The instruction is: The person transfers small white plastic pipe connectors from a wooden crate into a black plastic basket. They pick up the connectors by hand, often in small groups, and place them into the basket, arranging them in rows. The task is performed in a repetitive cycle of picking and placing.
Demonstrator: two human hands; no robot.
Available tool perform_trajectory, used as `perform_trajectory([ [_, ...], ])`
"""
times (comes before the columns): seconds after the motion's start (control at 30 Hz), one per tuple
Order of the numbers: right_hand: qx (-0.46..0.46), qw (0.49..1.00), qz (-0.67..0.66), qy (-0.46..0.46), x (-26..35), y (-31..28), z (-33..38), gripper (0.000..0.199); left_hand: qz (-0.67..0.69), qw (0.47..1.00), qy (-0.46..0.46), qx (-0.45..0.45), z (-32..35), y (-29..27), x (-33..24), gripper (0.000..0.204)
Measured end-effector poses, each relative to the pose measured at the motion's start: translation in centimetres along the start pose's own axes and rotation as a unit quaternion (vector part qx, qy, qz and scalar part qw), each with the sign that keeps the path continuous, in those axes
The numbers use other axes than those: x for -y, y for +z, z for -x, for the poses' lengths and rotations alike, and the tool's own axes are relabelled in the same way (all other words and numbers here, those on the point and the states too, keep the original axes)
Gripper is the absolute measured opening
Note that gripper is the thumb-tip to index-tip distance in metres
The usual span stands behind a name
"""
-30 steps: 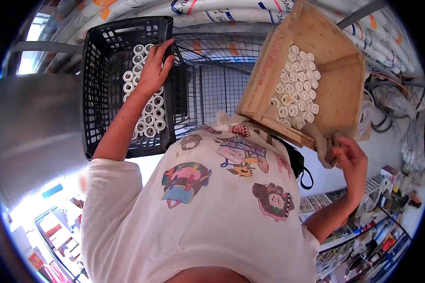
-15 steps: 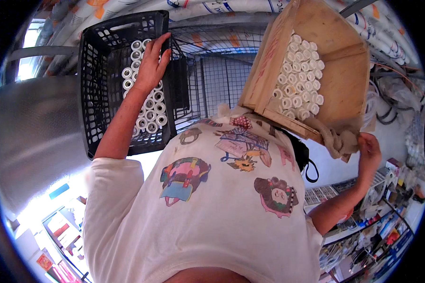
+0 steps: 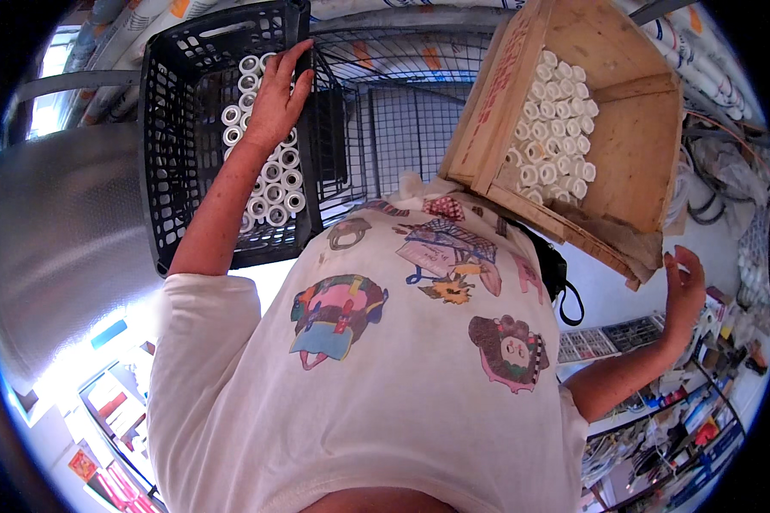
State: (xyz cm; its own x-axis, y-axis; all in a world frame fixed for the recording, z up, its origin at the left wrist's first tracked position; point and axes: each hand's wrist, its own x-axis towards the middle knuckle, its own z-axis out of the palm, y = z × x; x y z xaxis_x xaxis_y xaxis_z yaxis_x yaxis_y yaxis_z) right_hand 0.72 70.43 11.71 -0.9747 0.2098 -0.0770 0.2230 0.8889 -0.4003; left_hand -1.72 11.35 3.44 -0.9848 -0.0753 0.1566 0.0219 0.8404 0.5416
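My left hand (image 3: 281, 98) lies over the right side of a black plastic crate (image 3: 175, 137), fingers stretched and apart, nothing gripped. Beneath it in the crate stand rows of white ring-shaped fittings (image 3: 274, 192) with metal-looking centres, partly hidden by my hand and forearm. To the right is a tilted wooden box (image 3: 629, 145) holding many white plastic fittings (image 3: 556, 128) packed together. A brown cloth (image 3: 620, 239) is spread inside the box along its near edge. My right hand (image 3: 683, 282) hovers beside the box's near right corner, fingers loosely curved and apart, holding nothing.
A wire mesh basket or rack (image 3: 402, 128) stands between crate and box. Long wrapped pipes (image 3: 453, 10) lie beyond them. A silvery sheet surface (image 3: 60, 205) is at the left. Shelves with assorted goods (image 3: 659, 427) stand at the lower right.
The bunched cloth that hung over the box's near corner now lies flat inside it. My right hand has let go and moved slightly away, to the right. My left hand stays at the crate.
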Motion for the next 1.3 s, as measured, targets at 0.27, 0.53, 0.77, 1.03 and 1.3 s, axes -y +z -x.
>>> perform_trajectory([
  [0.27,0.065,0.993,-0.085,-0.053,4.6,0.3,-0.6,0.024,-0.004,1.000,0.011,-0.004,0.0,0.0,0.0,0.041],
  [0.53,0.196,0.955,-0.113,-0.191,12.0,5.5,-3.2,0.022,0.028,1.000,0.002,-0.002,0.1,0.1,0.1,0.041],
  [0.77,0.323,0.889,-0.027,-0.325,12.7,11.9,-6.4,0.028,-0.015,1.000,0.010,-0.007,-0.1,0.1,0.2,0.041],
  [1.03,0.355,0.830,0.057,-0.427,12.4,15.0,-6.5,0.037,-0.012,1.000,0.000,-0.003,0.0,0.1,0.1,0.042],
  [1.3,0.346,0.831,0.090,-0.425,13.4,14.9,-5.9,0.040,-0.032,0.999,0.000,-0.002,0.1,0.0,0.3,0.042],
])
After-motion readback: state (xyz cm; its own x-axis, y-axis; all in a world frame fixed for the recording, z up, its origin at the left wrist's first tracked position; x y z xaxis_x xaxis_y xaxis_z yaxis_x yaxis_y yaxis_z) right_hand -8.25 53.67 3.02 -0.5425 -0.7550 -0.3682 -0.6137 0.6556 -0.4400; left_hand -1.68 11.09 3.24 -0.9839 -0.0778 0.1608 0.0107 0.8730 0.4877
